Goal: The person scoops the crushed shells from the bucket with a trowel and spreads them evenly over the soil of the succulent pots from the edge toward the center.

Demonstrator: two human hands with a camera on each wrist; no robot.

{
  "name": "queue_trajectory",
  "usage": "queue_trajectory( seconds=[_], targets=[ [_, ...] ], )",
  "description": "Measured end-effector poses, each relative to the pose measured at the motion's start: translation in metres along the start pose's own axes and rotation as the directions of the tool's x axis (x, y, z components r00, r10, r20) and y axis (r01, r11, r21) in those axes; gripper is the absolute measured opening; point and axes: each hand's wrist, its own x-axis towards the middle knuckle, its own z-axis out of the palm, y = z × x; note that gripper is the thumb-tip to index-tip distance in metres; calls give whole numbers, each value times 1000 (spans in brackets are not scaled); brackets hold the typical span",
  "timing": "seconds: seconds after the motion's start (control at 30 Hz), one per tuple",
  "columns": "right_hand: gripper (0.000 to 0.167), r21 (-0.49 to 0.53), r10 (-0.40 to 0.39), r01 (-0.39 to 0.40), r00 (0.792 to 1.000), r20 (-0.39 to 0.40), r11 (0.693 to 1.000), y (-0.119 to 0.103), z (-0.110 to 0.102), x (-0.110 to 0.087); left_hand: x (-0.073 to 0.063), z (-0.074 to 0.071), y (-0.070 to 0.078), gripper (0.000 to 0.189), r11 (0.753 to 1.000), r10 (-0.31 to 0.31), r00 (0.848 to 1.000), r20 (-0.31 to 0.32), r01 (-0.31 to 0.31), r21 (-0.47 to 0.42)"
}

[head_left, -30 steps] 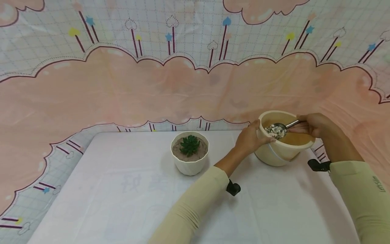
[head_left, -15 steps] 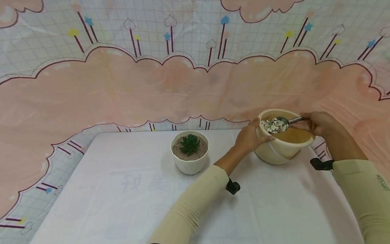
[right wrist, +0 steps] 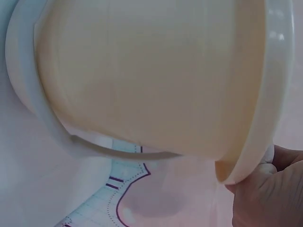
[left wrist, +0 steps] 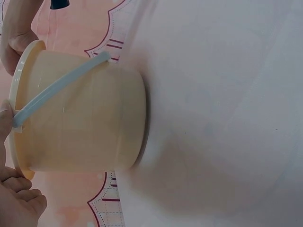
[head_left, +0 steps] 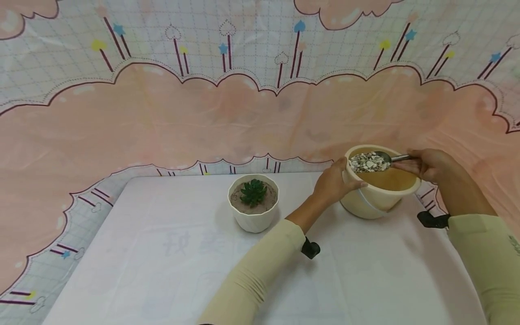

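My left hand [head_left: 335,183] grips the left rim of a cream bucket [head_left: 363,205], thumb on the near side. In the left wrist view this hand [left wrist: 21,198] is at the lower left, beside the bucket's rim. My right hand [head_left: 434,167] holds the handle of a metal spoon [head_left: 400,158] at the bucket's right rim. Pale and dark stone-like chips [head_left: 369,162] show at the spoon's bowl, within the bucket's opening. In the right wrist view the hand [right wrist: 270,194] is right at the rim; the spoon is hidden there.
A white faceted pot [head_left: 253,223] with a green succulent [head_left: 253,193] stands left of the bucket on the white tabletop [head_left: 170,271]. A patterned cloth [head_left: 223,117] hangs behind. The bucket's pale carrying handle [left wrist: 61,85] hangs against its near side.
My right hand and the spoon have shifted slightly right. More of the chips shows in the bucket's opening. My left hand stays on the rim, and the pot has not moved.
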Motion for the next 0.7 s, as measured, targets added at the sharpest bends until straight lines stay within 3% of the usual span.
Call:
queue_trajectory(
  seconds=[0.33,0.7],
  targets=[
    [57,122,32,-34,999,25,992,-2,-17,-7,0,-1,1,86,1000,4,1000,-5,-4,6],
    [54,251,18,-21,1000,13,968,3,-25,-13,-1,-3,2,88,1000,4,1000,0,-4,-6]
  ],
)
